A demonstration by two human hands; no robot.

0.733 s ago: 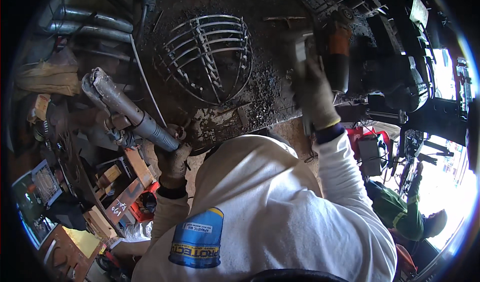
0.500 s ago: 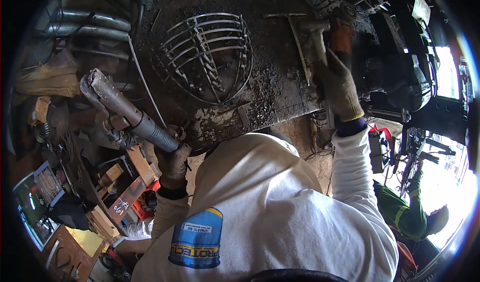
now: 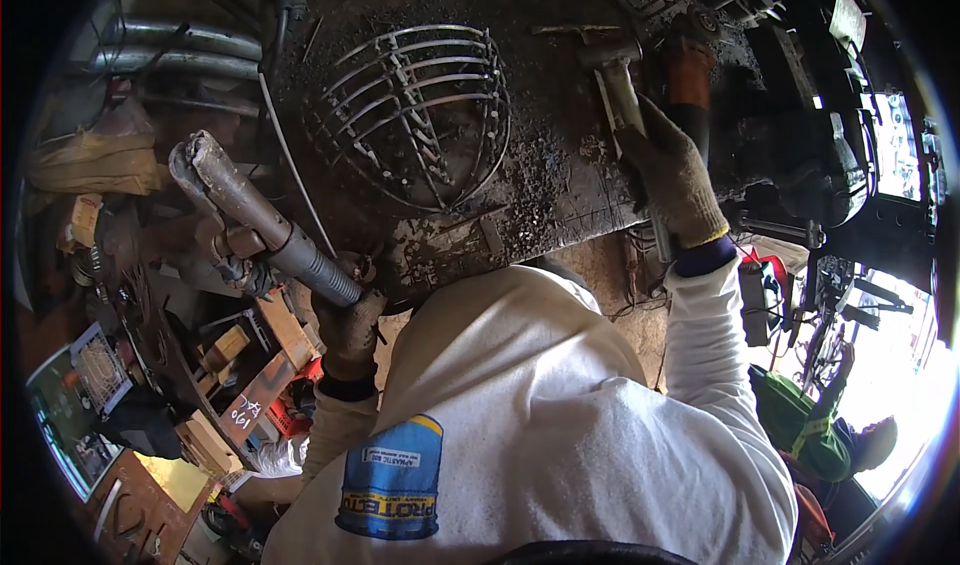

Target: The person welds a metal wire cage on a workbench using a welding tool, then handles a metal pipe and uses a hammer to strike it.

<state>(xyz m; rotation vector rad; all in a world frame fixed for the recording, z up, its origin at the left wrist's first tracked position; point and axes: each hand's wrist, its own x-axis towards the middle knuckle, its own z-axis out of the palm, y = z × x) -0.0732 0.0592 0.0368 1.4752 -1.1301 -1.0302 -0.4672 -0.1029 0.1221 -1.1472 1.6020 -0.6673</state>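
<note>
My right hand (image 3: 672, 180), in a knitted work glove, is closed around a hammer (image 3: 622, 100). The hammer's metal head points away from me, over the far right of the dark workbench (image 3: 560, 200). At the left, my gloved left hand (image 3: 350, 330) wraps the near, ridged end of a heavy metal vise (image 3: 245, 205); some of its fingers are hidden. Between my hands, on the bench, lies a rounded cage of welded metal bars (image 3: 425, 105), apart from both hands. A T-shaped metal tool (image 3: 578, 31) is partly covered by the hammer.
An orange angle grinder (image 3: 690, 75) lies just right of the hammer. Dark debris (image 3: 540, 175) is scattered over the bench. Metal pipes (image 3: 180, 60) and wood blocks (image 3: 225, 347) crowd the left. Another person in green (image 3: 810, 420) is at the lower right.
The hammer's head has swung left and now covers much of the T-shaped tool. My right hand shifted slightly with it; my left hand stays at the vise.
</note>
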